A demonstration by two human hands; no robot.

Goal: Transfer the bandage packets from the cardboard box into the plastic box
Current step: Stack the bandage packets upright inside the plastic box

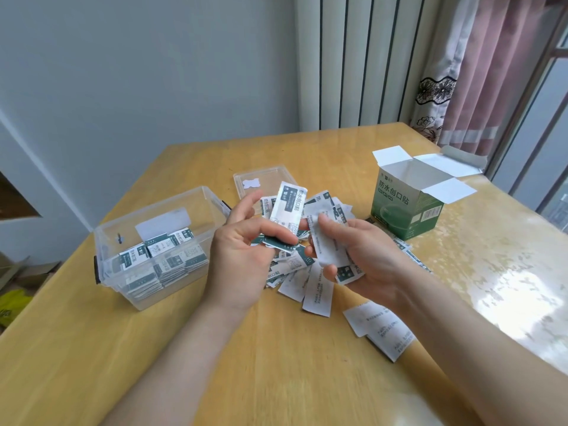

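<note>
Pinching bandage packets (pixel 289 207) in left hand (pixel 239 256), right hand (pixel 368 259) gripping white-backed packet (pixel 327 247), plastic box (pixel 106 241) part-filled, cardboard box (pixel 408 210) open

The plastic box (pixel 159 241) stands left of the loose packets (pixel 313 287), the cardboard box (pixel 408 207) right.

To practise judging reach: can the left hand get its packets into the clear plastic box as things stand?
Probably yes: the plastic box stands open beside the left hand, its lid lies apart, nothing stands between them.
</note>
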